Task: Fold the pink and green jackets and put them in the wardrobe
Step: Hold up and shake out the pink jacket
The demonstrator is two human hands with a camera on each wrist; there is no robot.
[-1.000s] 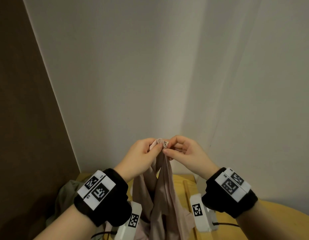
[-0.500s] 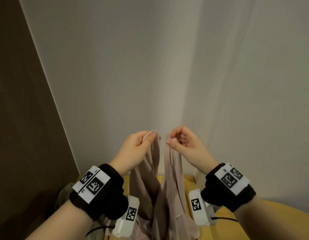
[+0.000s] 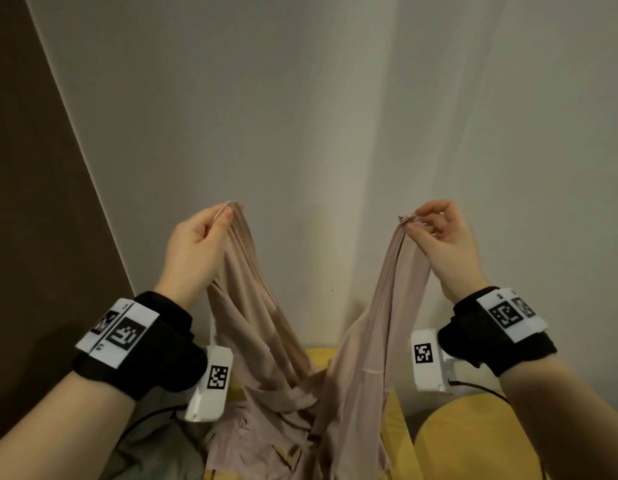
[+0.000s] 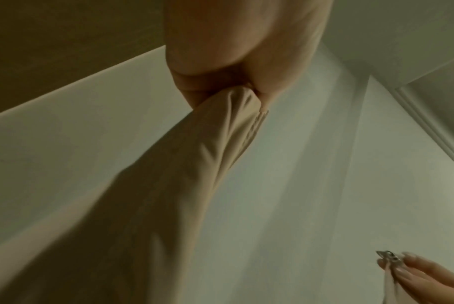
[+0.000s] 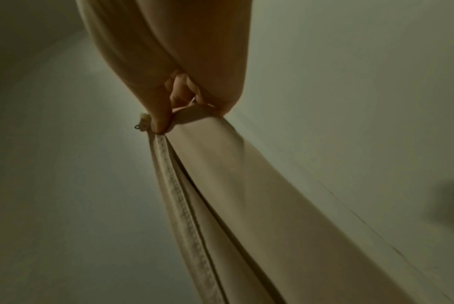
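Above the desk [image 3: 473, 441], the left hand [image 3: 193, 251] and right hand [image 3: 442, 244] each pinched the pink jacket [image 3: 300, 375], held well apart.

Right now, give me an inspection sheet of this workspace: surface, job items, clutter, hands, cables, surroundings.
Surface: yellow table, partly covered by cloth.
Job's things: pink jacket held up, spread between both hands, lower part on the table; green jacket crumpled at left.
Clutter: nothing seen.
Grippers: left hand pinches one jacket edge; right hand pinches the other, by the zipper pull.
Cables: black cable from the right wrist camera.
Surroundings: pale wall; brown panel at left.
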